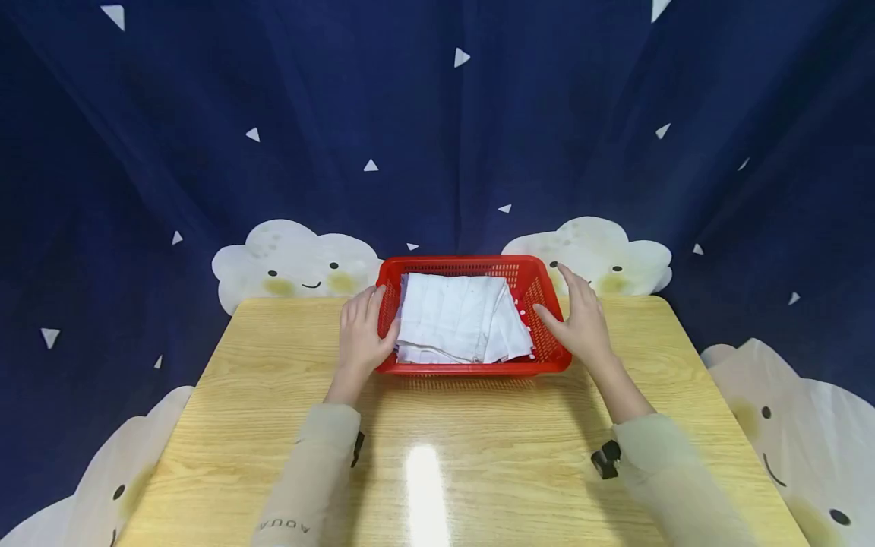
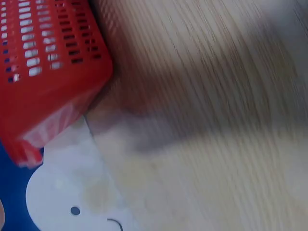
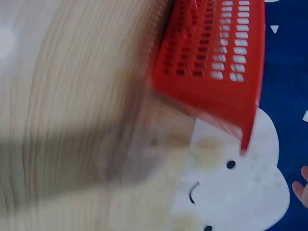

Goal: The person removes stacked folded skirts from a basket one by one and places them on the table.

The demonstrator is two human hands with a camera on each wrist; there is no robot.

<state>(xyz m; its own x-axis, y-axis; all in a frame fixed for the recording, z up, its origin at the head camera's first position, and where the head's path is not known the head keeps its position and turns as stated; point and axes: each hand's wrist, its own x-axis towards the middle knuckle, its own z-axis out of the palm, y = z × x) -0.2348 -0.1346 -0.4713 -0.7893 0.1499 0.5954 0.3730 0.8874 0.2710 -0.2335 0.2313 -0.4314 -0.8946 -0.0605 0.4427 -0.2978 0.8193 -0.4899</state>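
A red plastic basket (image 1: 472, 370) with slotted sides stands near the back edge of the table. Inside it lies a folded white cloth (image 1: 447, 311). Beneath that cloth, a red piece with white dots (image 1: 519, 308) shows at the right. My left hand (image 1: 361, 334) is at the basket's left side, thumb over the rim and fingers fairly straight; whether it touches the rim, I cannot tell. Spread fingers mark my right hand (image 1: 581, 319) at the right rim, its thumb reaching over the basket's edge. In the right wrist view only some fingertips (image 3: 302, 190) show, apart from the basket.
The wood-grain table (image 1: 273, 441) extends in front of the basket, with a bright light reflection on it. Behind hangs a dark blue curtain (image 1: 410, 114) with white triangles and smiling clouds. A small black device (image 1: 605, 460) sits at the right wrist.
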